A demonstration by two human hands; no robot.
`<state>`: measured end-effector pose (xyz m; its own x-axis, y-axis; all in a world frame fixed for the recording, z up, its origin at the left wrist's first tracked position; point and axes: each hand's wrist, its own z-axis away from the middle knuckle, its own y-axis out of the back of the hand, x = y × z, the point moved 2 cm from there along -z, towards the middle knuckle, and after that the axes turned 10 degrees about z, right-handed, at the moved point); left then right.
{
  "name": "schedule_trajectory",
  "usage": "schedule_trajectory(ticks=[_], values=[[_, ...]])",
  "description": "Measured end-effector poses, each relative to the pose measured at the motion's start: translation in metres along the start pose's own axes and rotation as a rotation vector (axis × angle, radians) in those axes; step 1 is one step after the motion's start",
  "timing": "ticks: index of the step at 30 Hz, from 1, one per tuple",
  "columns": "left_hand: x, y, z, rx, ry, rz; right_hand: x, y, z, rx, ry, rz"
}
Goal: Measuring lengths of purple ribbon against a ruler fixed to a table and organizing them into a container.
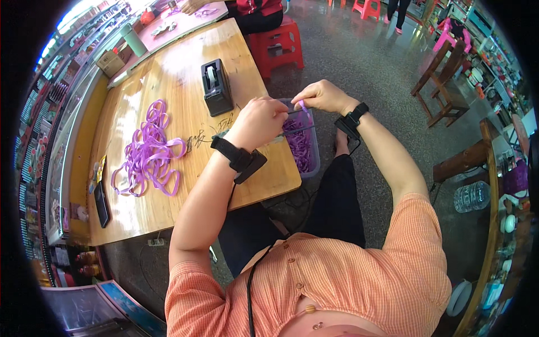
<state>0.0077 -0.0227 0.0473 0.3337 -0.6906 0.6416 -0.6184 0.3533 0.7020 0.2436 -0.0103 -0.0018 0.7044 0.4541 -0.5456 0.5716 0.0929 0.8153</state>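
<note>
My right hand (325, 96) is closed in a pinch on a short piece of purple ribbon (305, 106), beyond the table's right edge. Close beside it, my left hand (261, 121) is also pinched shut, its fingertips over the table edge; what they hold is too small to make out. Beneath both hands stands a clear plastic bin (316, 160) with many purple ribbon pieces (301, 147) inside. A thin grey rod (300, 132) crosses above the bin. On the tabletop left of my left arm lies a loose heap of purple ribbon loops (149, 149).
A black tape dispenser (217, 87) stands on the wooden table (185, 62). A dark phone-like object (101, 202) lies at its left edge. Beyond are a green bottle (133, 39), a red stool (275, 45) and a seated person (258, 14). A wooden chair (442, 84) stands right.
</note>
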Motion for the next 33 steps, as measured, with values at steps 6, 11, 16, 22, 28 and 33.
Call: schedule_trajectory(ticks=[6,11,16,22,28,33], values=[[-0.003,-0.005,-0.004,-0.039,-0.064,-0.038,0.024,-0.029,0.008,0.139,0.015,0.008],[-0.013,-0.023,0.000,0.017,-0.161,-0.141,0.013,-0.047,0.008,0.161,-0.002,-0.175],[-0.009,-0.023,-0.001,-0.129,-0.104,-0.184,0.020,-0.072,0.021,0.219,-0.130,-0.587],[-0.020,-0.025,0.002,-0.109,-0.101,-0.191,0.006,-0.145,0.069,0.155,-0.312,-0.781],[-0.011,-0.020,-0.004,-0.155,-0.147,-0.153,0.011,-0.226,0.135,-0.078,-0.630,-1.030],[-0.014,-0.020,-0.004,-0.138,-0.173,-0.166,-0.007,-0.237,0.173,-0.162,-0.819,-1.016]])
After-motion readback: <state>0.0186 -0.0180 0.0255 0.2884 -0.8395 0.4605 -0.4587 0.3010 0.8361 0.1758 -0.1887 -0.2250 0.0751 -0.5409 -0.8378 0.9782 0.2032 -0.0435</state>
